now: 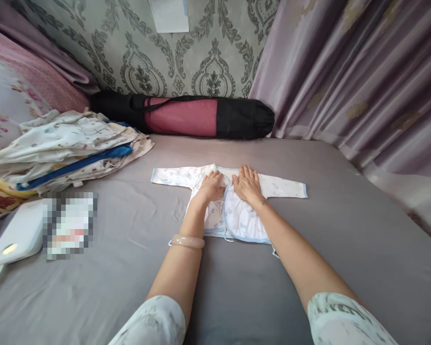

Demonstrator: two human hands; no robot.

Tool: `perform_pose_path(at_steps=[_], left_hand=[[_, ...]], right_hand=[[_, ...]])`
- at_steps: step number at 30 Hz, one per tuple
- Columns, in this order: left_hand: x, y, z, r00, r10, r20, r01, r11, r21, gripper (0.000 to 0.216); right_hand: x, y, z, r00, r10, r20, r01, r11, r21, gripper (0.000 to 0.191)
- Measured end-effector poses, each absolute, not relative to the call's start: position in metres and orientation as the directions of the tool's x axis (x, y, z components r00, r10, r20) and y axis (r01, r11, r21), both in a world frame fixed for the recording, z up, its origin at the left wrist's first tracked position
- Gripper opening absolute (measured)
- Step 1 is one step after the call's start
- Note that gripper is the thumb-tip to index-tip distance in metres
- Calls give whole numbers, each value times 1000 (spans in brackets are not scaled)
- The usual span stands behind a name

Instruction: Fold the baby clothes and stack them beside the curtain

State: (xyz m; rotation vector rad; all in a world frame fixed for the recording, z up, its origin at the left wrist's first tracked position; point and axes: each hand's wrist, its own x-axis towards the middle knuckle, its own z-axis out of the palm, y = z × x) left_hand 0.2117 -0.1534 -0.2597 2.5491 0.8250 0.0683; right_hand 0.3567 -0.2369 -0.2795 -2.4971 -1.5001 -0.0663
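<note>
A small white baby shirt with light blue trim and a faint print lies spread on the grey sheet, both sleeves stretched out sideways. Thin white ties show at its front and lower edge. My left hand rests flat on the shirt's upper left part, fingers pointing away from me. On the upper right part, my right hand presses down with its fingers extended. Neither hand grasps the cloth. Part of the shirt's left side is hidden under my left forearm, which wears a pale bangle.
A pile of folded clothes lies at the left. Nearer me are a white device with a cable and a blurred-out item. A black and pink long bag lies along the patterned wall. Curtains hang at the right.
</note>
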Motion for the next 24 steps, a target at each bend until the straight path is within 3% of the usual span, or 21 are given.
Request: perform_pose_path(at_steps=[6, 8, 12, 17, 24], left_hand=[[210, -151, -255, 842, 538, -38, 502, -757, 420, 37], [205, -150, -246, 848, 528, -50, 504, -773, 385, 34], [180, -159, -234, 884, 466, -39, 462, -856, 233, 34], [131, -198, -249, 903, 428, 32, 425, -902, 76, 48], [94, -220, -259, 865, 500, -46, 501, -853, 148, 67]], right_hand=[[354, -256, -272, 471, 852, 228, 844, -361, -396, 57], [341, -274, -269, 419, 882, 215, 857, -306, -415, 57], [302, -310, -260, 290, 953, 90, 904, -241, -354, 59], [263, -328, -252, 261, 965, 24, 925, -243, -291, 65], [246, -332, -262, 285, 958, 26, 936, -272, -223, 66]])
